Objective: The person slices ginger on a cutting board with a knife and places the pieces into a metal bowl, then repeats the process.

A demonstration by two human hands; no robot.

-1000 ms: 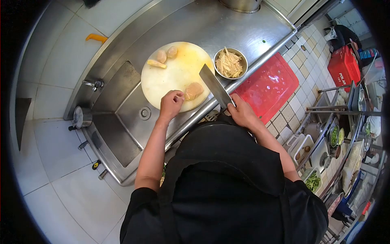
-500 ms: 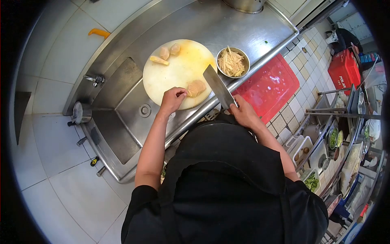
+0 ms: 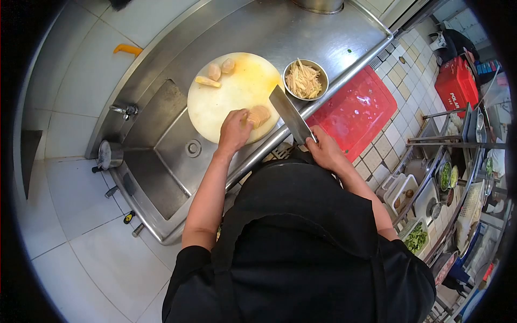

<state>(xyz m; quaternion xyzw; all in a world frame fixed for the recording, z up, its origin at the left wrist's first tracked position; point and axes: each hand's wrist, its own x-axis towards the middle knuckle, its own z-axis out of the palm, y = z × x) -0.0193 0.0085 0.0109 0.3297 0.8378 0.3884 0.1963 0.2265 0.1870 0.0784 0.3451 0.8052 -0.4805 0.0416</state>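
A fanned stack of pale ginger slices [image 3: 260, 115] lies near the front edge of the round white cutting board [image 3: 212, 117]. My left hand [image 3: 236, 130] is at the stack's left end, its fingers and thumb closed on the slices there. In my right hand [image 3: 323, 149] is the handle of a cleaver [image 3: 291, 114]. Its broad blade points up and left, with the tip over the board's right edge, apart from the slices. Peeled ginger pieces [image 3: 214, 71] sit at the board's far left. A metal bowl [image 3: 325, 91] of ginger shreds [image 3: 303, 79] stands right of the board.
The board spans the steel counter [image 3: 258, 29] and part of the sink [image 3: 161, 161]. A tap [image 3: 125, 111] is at the left wall. Below the counter's edge lies a red lid-like panel [image 3: 358, 110]. Shelves [image 3: 447, 144] with food containers stand at right.
My left hand has shifted slightly right and onto the slices' left end; before, its fingertips were pinched beside them. The cleaver stays nearly where it was. The whole view has shifted slightly.
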